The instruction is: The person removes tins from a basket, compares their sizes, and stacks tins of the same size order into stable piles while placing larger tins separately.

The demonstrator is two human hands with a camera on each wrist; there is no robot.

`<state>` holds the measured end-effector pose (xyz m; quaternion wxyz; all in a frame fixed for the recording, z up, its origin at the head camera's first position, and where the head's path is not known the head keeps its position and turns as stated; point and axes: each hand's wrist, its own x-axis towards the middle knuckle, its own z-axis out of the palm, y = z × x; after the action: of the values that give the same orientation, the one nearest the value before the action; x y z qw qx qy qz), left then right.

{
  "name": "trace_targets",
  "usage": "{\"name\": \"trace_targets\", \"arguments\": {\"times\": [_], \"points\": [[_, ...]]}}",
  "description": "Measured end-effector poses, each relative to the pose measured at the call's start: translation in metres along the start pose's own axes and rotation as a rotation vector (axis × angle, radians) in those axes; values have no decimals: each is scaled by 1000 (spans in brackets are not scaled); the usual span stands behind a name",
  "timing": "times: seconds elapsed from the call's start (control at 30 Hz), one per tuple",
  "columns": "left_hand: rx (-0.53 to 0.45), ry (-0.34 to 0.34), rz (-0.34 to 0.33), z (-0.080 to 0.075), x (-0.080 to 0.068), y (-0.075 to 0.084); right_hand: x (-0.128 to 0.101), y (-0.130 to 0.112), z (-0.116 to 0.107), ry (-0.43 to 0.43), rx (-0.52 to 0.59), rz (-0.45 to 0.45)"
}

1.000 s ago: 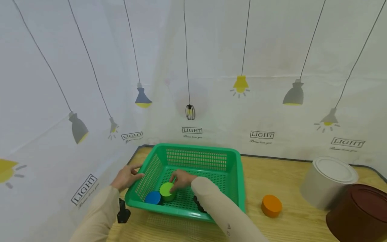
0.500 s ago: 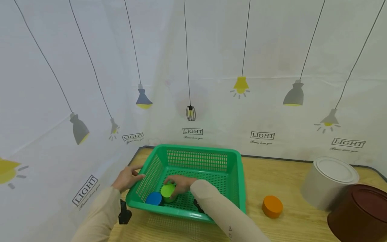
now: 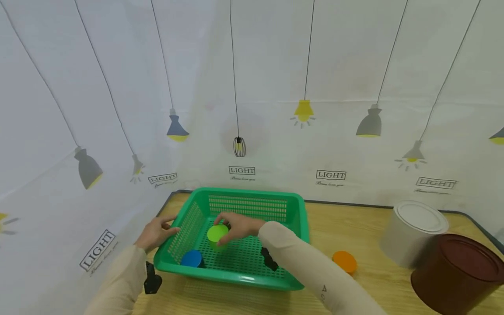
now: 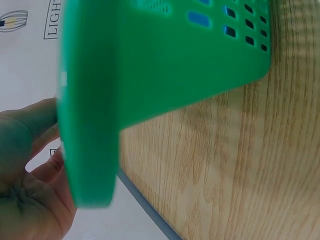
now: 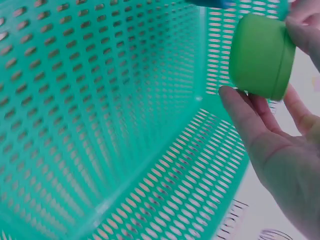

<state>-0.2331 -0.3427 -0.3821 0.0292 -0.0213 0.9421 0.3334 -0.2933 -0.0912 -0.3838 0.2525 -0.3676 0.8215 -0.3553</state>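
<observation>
A green perforated basket stands on the wooden table. My right hand is inside it and grips a lime-green round container by its sides, lifted off the basket floor; the right wrist view shows the container between my fingers and thumb. A blue round container lies in the basket's near left corner. My left hand holds the basket's left rim, with the thumb over the edge.
An orange round container lies on the table right of the basket. Further right stand a white can and a dark brown can. A printed white curtain closes off the back and left.
My right hand has lifted the lime-green container away from the blue one and moved it toward the basket's middle. The left hand has stayed on the rim.
</observation>
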Motion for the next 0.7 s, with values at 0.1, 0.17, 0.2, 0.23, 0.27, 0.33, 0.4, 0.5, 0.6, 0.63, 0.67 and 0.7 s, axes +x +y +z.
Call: {"name": "trace_targets", "arguments": {"times": [0.1,0.17,0.2,0.23,0.27,0.33,0.4,0.5,0.6,0.63,0.67,0.7], "points": [[5,-7,-2,-1,0,-1,-17,-4,-12,25,42,-25],[8,-13,-1,-2,0,-1,-30,-5,-20,49,74,-32],[8,-16,-1,-2,0,-1,-38,-5,-24,61,93,-32],[9,-19,-1,-3,1,-1,-46,-4,-27,73,102,-34],[9,-21,0,-3,1,0,-55,-2,-30,89,108,-33],[11,-23,3,-4,2,0,-72,3,-35,124,111,-43],[14,-24,3,-4,1,0,-89,10,-40,164,104,-68],[18,-27,2,-5,1,1,-114,22,-50,223,114,-128],[18,-35,6,-4,1,2,-141,35,-65,283,147,-154],[19,-36,10,-3,1,2,-151,38,-70,303,155,-143],[22,-37,13,-2,0,3,-161,42,-73,324,162,-127],[24,-38,17,-2,0,3,-170,47,-76,350,157,-107]]}}
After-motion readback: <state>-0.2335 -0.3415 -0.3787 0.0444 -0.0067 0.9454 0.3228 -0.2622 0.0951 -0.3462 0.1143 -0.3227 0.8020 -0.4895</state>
